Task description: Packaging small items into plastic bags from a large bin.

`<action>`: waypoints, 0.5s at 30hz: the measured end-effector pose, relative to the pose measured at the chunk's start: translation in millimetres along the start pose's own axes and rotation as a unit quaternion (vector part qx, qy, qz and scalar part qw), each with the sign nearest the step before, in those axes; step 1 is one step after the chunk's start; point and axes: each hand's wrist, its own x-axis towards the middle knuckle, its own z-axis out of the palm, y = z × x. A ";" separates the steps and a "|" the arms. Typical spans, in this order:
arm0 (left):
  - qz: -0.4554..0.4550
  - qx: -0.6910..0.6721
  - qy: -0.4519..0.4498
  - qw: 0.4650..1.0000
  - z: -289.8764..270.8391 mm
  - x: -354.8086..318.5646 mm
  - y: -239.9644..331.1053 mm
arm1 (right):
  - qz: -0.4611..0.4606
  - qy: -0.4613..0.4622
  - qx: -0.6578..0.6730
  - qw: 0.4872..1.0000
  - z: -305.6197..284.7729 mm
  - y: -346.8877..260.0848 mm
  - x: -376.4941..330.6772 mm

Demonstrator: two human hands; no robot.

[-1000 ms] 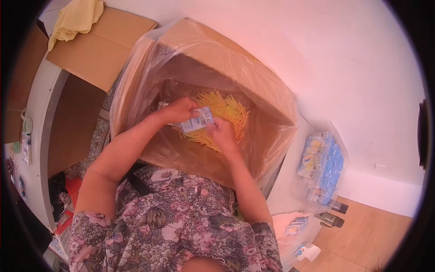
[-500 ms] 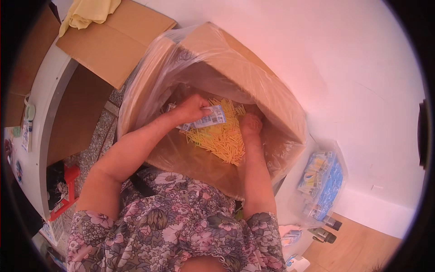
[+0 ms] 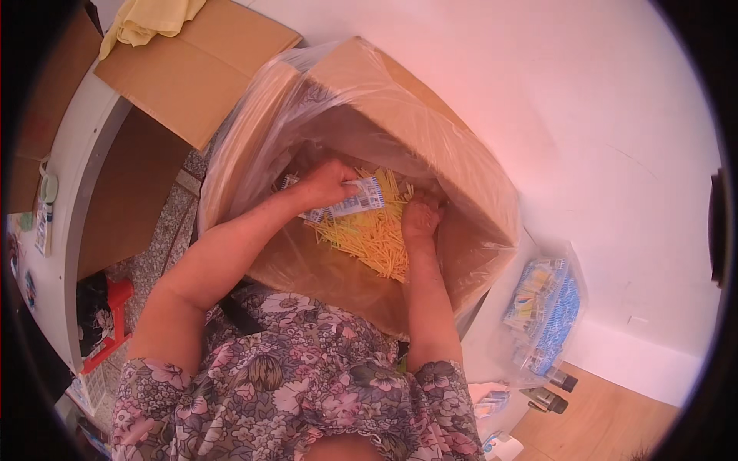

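Inside a cardboard box (image 3: 415,96) lined with clear plastic lies a heap of thin yellow sticks (image 3: 369,242). My left hand (image 3: 327,184) is closed on the end of a small white and blue printed packet (image 3: 360,198) above the heap's far left part. More blue and white packaging (image 3: 311,215) shows below that hand. At the heap's right side my right hand (image 3: 421,217) reaches down into the box with its fingers curled. What those fingers hold, if anything, is hidden.
To the right stands a clear bag (image 3: 544,307) of blue and white packets, with dark cylindrical objects (image 3: 550,399) beside it. A flat cardboard sheet (image 3: 196,69) bearing a yellow cloth (image 3: 157,21) lies at upper left. A white desk edge (image 3: 84,200) and a red frame (image 3: 115,323) are leftward.
My right hand has shifted slightly left against the sticks and turned a little. My left hand and its packet have stayed almost still.
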 end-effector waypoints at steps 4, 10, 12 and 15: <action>0.005 0.016 -0.009 1.000 2.6 4.2 9.3 | -0.019 0.222 -0.052 0.973 10.9 22.2 4.9; 0.007 0.035 -0.003 0.999 -1.1 2.2 9.0 | -0.063 0.173 0.113 0.976 -26.7 22.8 9.3; 0.003 0.029 -0.002 1.000 -0.9 2.5 6.1 | -0.073 0.181 0.118 0.974 -38.7 19.0 0.0; 0.015 0.018 -0.003 1.000 -0.8 2.6 -0.9 | 0.034 0.064 0.467 0.881 -57.3 4.1 -19.6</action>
